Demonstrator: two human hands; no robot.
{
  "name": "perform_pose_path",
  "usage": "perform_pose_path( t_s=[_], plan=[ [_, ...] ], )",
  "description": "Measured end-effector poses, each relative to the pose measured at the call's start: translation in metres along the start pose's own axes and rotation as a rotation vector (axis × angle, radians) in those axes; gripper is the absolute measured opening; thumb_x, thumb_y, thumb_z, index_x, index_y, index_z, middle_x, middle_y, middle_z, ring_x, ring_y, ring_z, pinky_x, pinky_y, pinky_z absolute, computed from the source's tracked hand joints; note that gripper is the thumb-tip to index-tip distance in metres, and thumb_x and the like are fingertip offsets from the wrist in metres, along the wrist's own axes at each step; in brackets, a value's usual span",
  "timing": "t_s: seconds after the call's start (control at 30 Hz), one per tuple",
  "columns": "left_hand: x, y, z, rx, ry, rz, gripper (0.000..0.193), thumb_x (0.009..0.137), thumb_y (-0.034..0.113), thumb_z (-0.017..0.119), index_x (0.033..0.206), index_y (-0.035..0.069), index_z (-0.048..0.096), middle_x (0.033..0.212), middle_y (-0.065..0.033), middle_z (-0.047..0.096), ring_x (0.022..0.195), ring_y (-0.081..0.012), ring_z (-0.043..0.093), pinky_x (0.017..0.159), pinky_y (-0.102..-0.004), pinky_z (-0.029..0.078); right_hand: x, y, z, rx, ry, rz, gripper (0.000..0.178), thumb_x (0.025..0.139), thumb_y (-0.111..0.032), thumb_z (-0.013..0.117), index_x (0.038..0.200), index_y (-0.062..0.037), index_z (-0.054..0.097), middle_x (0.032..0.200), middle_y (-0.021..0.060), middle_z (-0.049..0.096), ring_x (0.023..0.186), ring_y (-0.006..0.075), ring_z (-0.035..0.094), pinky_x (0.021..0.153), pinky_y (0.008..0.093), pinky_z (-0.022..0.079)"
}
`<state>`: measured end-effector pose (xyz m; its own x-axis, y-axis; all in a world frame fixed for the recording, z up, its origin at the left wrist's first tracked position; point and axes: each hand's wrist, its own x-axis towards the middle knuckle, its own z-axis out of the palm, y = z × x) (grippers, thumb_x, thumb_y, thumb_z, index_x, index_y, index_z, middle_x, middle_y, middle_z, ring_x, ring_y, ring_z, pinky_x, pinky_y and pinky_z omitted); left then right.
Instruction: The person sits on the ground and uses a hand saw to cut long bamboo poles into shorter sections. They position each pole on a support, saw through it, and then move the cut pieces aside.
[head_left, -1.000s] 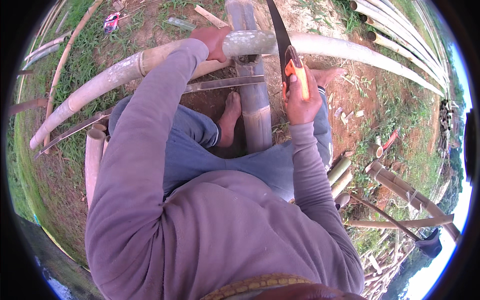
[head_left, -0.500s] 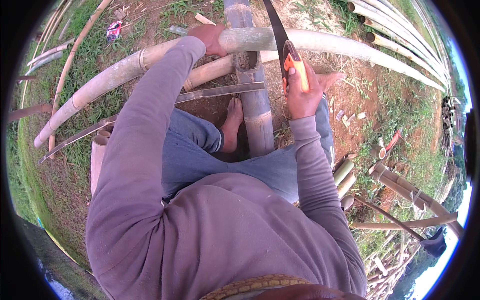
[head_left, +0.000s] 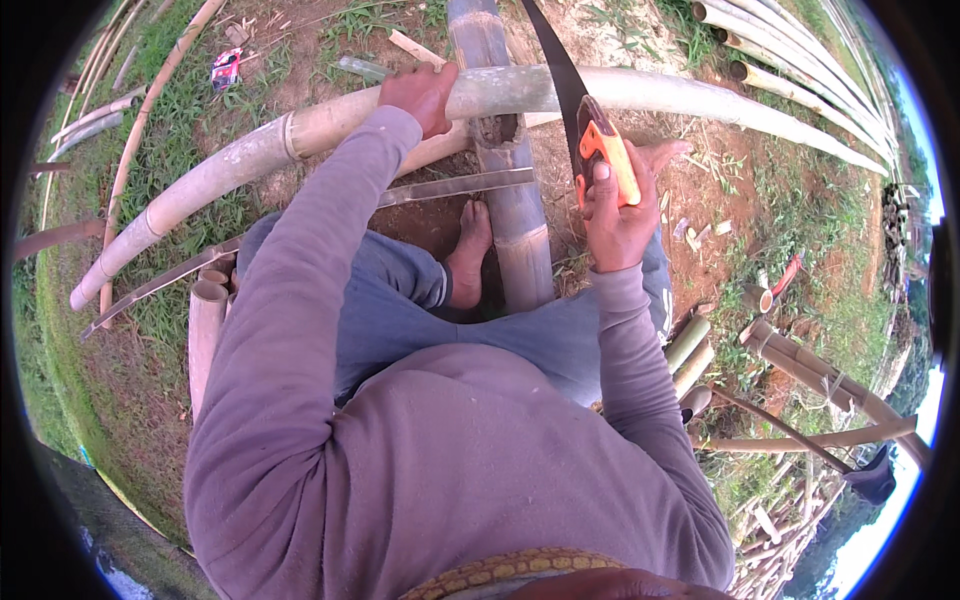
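Note:
A long pale bamboo pole (head_left: pixel 640 88) lies crosswise in front of me, resting over a thicker grey bamboo trunk (head_left: pixel 522 250) that runs away from me between my legs. My left hand (head_left: pixel 420 98) is wrapped over the pole, just left of the trunk. Held in my right hand (head_left: pixel 618 222) is a handsaw (head_left: pixel 562 68) with an orange and dark handle. Its dark blade crosses the pole a little right of the trunk and points away from me. Whether the teeth have cut into the pole cannot be made out.
A thin split bamboo strip (head_left: pixel 455 186) crosses the trunk nearer me. Several poles (head_left: pixel 800 85) lie stacked at the far right. Short bamboo pieces (head_left: pixel 207 330) stand at my left, others (head_left: pixel 688 345) lie by my right leg. A red-handled tool (head_left: pixel 788 275) rests on the grass.
My right hand has drawn the saw back toward me and slightly right. My left hand has shifted slightly nearer me, still on the pole.

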<state>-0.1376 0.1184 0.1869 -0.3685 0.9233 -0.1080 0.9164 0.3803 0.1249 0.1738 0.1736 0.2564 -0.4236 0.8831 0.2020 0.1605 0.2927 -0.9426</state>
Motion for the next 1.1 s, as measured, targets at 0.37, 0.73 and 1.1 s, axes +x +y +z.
perform_pose_path(
  t_s=[0.37, 0.73, 1.1],
  plan=[
    [-0.003, -0.008, 0.006, -0.03, 0.046, 0.02, 0.066, 0.077, 0.027, 0.088, 0.131, 0.01, 0.055, 0.117, -0.0187, 0.071, 0.112, -0.0408, 0.072, 0.094, -0.0529, 0.059, -0.098, -0.041, -0.05, -0.003, 0.035, 0.077, 0.043, 0.104, -0.008, 0.07, 0.142, 0.0081, 0.06, 0.136, 0.0166, 0.069, 0.114, 0.0185, 0.069, 0.094, 0.0313, 0.06],
    [0.002, -0.007, -0.005, -0.036, 0.053, 0.052, 0.059, 0.078, 0.024, 0.088, 0.126, 0.008, 0.057, 0.112, -0.019, 0.074, 0.105, -0.0395, 0.075, 0.09, -0.0501, 0.061, 0.004, 0.003, 0.007, -0.109, 0.031, -0.038, 0.041, 0.104, -0.012, 0.072, 0.139, 0.0066, 0.063, 0.115, 0.01, 0.075, 0.09, 0.0095, 0.067, 0.072, 0.0247, 0.056],
    [0.01, 0.002, -0.004, -0.071, 0.024, 0.067, 0.061, 0.076, 0.026, 0.089, 0.126, 0.008, 0.058, 0.111, -0.0185, 0.075, 0.104, -0.0398, 0.076, 0.088, -0.0522, 0.062, 0.03, 0.014, 0.019, -0.081, 0.078, -0.007, 0.038, 0.104, -0.012, 0.073, 0.136, 0.0079, 0.065, 0.119, 0.0119, 0.075, 0.096, 0.0105, 0.069, 0.078, 0.025, 0.058]
  ],
)
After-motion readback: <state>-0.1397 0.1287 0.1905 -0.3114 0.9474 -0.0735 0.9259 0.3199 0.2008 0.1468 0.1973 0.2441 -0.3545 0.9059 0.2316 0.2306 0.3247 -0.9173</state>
